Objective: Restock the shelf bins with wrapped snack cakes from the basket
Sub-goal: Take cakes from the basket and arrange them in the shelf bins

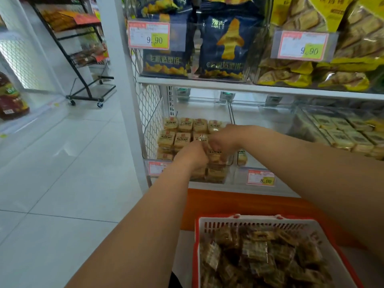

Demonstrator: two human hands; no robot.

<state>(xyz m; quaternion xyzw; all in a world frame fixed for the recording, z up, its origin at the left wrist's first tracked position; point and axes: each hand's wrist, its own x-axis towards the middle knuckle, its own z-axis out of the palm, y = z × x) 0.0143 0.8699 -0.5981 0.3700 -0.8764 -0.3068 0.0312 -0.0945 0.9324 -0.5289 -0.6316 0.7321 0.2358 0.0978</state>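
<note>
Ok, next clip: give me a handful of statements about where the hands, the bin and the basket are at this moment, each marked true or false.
1. Both hands are in the clear bin on the lower shelf. True: the left hand and the right hand meet over the wrapped snack cakes there.
2. The basket is empty. False: it holds many wrapped cakes.
3. The basket sits below the bin, nearer the camera. True.
4. The price tag right of the hands reads 9.90. False: it reads 8.00; the 9.90 tags are on the upper shelf.
5. The bags above the bin are red. False: the dark blue bags stand there.
</note>
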